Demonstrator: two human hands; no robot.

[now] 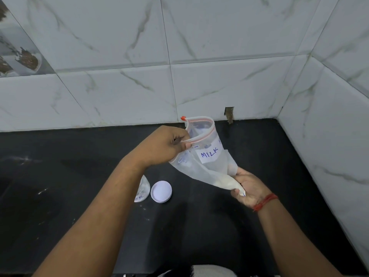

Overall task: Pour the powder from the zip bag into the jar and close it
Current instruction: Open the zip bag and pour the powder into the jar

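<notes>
- A person holds a clear zip bag in the air above a black desk, in the corner of two walls of white marbled tile.
- The left hand pinches the near lip of the bag's mouth, fingers clenched on the orange-edged zip strip; the mouth stands open and faces upward toward the back wall.
- The right hand, a red thread around its wrist, grips the bag's lower corner, its fingers closed around the plastic.
- White powder lies gathered in that lower corner, just above the right hand; the rest of the bag looks nearly empty, with a thin dusting on its walls.
- A white label on the bag reads "MILK"; a second word runs around the bag's side and cannot be read.
- A round white lid lies flat on the desk below the bag, apart from it.
- Just left of the lid stands a clear jar, largely hidden behind the left forearm; only one side shows, with the letters "ER" on it. Its contents and its mouth cannot be made out.
- A small notch breaks the back wall tile where it meets the desk.
- At the upper left, a patterned tile is cut off by the frame's edge.
</notes>
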